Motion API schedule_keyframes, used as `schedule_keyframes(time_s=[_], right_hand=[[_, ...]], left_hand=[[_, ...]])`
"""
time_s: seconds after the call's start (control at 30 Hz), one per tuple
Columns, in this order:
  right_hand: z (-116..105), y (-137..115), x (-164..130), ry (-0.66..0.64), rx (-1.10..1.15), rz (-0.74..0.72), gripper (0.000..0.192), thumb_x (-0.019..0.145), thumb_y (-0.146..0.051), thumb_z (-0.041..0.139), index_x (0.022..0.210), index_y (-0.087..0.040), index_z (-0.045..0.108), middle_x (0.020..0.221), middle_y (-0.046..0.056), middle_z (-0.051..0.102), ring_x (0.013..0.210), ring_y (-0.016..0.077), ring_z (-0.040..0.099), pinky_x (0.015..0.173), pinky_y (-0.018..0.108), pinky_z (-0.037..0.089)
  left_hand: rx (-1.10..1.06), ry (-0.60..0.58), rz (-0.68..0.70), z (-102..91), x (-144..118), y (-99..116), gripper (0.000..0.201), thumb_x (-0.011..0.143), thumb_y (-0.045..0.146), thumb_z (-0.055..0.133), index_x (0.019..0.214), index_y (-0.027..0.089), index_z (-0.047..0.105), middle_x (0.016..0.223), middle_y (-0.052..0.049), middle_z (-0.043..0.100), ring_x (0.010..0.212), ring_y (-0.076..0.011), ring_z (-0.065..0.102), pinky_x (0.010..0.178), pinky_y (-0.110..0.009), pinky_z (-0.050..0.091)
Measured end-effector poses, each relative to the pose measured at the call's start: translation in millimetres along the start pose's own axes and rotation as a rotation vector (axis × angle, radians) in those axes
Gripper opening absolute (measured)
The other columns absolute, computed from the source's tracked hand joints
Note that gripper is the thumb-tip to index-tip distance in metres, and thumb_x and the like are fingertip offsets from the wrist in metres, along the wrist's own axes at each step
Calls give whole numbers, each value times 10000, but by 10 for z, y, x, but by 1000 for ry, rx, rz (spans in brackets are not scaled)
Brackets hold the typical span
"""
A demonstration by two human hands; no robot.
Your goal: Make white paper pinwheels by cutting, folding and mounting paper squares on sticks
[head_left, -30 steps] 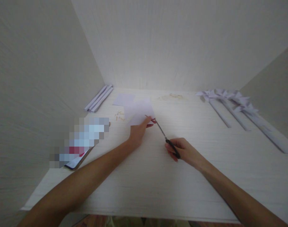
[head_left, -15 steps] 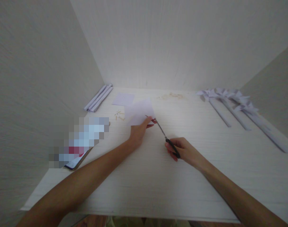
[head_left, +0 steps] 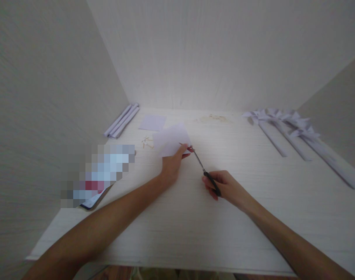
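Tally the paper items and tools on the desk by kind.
Loose paper sheets: 2 (one in left hand at, one flat)
Rolled paper tubes, far left: 3
Paper pinwheels: 3, roughly; heads overlap
Scissors, in right hand: 1
Total: 9

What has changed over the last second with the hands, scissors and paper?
Almost nothing. The left hand keeps pinching the paper sheet; the right hand keeps the scissors, tips at the sheet's near corner. The pinwheels and rolled tubes stayed put.
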State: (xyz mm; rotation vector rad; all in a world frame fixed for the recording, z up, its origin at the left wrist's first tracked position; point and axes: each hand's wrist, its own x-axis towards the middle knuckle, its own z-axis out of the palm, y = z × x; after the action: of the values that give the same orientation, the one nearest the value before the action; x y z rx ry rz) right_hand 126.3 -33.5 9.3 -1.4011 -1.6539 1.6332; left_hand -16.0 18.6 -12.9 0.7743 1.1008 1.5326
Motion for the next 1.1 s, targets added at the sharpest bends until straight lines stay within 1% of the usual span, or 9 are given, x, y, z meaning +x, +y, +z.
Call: schedule_keyframes(time_s=[0.13,0.5,0.8,0.93,1.1], right_hand=[[22,-20,-10,0,-5,3,415,701,-517,506,492,-173,401,389,-43,419,346,50,309,367,210,211],[26,-45,-10,9,-7,7,430,687,-537,508,482,-177,395,380,-45,412,348,54,308,372,214,213],[27,-16,0,10,17,4,397,701,-482,527,485,-170,413,384,-45,418,344,49,306,364,211,194],[27,-16,-2,14,6,-16,389,711,-466,524,485,-169,415,381,-45,421,342,47,309,364,210,193],[28,-16,-2,22,7,-4,393,701,-475,530,482,-169,417,377,-43,421,342,49,317,365,210,195]], left_hand=[[-8,16,-6,8,-11,7,126,616,270,614,649,149,599,682,-17,630,654,-133,606,623,-259,496],[-23,11,2,21,-23,15,117,619,261,606,634,145,598,663,-9,622,657,-127,601,628,-253,493],[-57,28,-20,31,-23,24,103,609,242,612,628,142,594,655,-5,623,639,-125,606,624,-254,490],[-59,14,-19,27,-23,24,111,615,252,605,613,142,591,659,-8,626,646,-124,605,633,-253,488],[-69,0,-16,14,-18,20,116,616,252,607,630,138,592,661,-9,625,638,-125,608,622,-249,489]])
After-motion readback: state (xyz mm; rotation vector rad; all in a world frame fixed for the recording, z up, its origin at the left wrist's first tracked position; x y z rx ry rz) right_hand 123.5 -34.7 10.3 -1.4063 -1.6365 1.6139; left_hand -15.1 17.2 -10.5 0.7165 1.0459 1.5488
